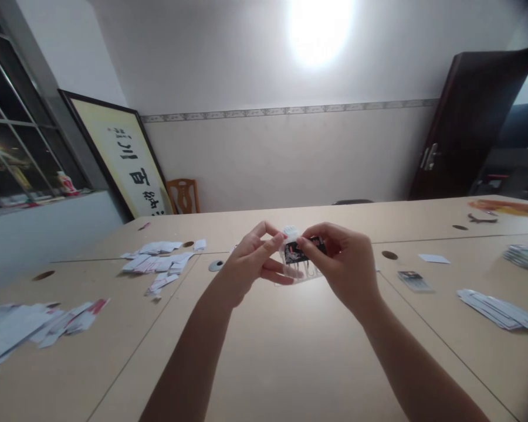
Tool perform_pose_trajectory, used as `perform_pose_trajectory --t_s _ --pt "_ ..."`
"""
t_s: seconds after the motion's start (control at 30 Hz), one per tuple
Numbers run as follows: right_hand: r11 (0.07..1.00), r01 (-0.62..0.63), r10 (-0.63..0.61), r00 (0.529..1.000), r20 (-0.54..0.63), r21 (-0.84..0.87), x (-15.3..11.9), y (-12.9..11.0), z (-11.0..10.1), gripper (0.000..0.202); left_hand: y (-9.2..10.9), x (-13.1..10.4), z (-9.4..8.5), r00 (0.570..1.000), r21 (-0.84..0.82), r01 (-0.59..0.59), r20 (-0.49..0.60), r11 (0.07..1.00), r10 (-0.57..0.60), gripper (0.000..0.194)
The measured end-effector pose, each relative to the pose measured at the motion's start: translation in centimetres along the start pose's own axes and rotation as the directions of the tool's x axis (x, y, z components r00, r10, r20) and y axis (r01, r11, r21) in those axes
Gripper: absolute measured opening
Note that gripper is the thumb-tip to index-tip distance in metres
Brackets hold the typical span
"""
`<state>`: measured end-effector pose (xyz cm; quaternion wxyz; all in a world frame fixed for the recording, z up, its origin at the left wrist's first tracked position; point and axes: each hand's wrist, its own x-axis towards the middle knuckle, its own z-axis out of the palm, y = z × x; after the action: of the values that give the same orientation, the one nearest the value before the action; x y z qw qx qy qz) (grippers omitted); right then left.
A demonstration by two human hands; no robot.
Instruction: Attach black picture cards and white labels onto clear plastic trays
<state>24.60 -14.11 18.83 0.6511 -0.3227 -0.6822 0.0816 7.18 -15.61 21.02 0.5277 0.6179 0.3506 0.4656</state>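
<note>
Both hands meet over the middle of the table around a small clear plastic package (pixel 295 253) with a black printed card in it. My left hand (pixel 257 261) holds its left end, thumb on top and fingers behind and below. My right hand (pixel 337 258) pinches the right part, its thumb pressed on the black card. Thin hook-like shapes show in the clear lower part of the package. Part of the package is hidden behind my fingers.
Paper slips (pixel 156 264) lie on the left of the wooden table (pixel 273 363), with more papers (pixel 22 328) nearer. At the right are a similar flat package (pixel 413 281), a white slip (pixel 434 258), a fanned white stack (pixel 499 309) and clear packages (pixel 525 256).
</note>
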Motion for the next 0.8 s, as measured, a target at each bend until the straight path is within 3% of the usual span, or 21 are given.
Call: perform_pose_trajectory --t_s 0.17,0.47,0.8 --pt "0.999 0.014 -0.015 0.999 -0.035 -0.036 -0.2 -0.5 -0.2 0.01 0.2 -0.3 0.3 0.998 0.014 -0.032 0.057 0.999 0.032 0.042" --pt "0.996 -0.016 0.019 0.999 0.028 -0.087 -0.5 -2.0 -0.7 0.008 0.7 -1.0 0.2 0.993 0.043 -0.013 0.115 0.999 0.008 0.033" --pt "0.996 0.011 -0.012 1.0 -0.005 -0.088 -0.9 -2.8 -1.0 0.008 0.9 -1.4 0.1 0.987 0.03 0.004 0.16 1.0 -0.008 0.03"
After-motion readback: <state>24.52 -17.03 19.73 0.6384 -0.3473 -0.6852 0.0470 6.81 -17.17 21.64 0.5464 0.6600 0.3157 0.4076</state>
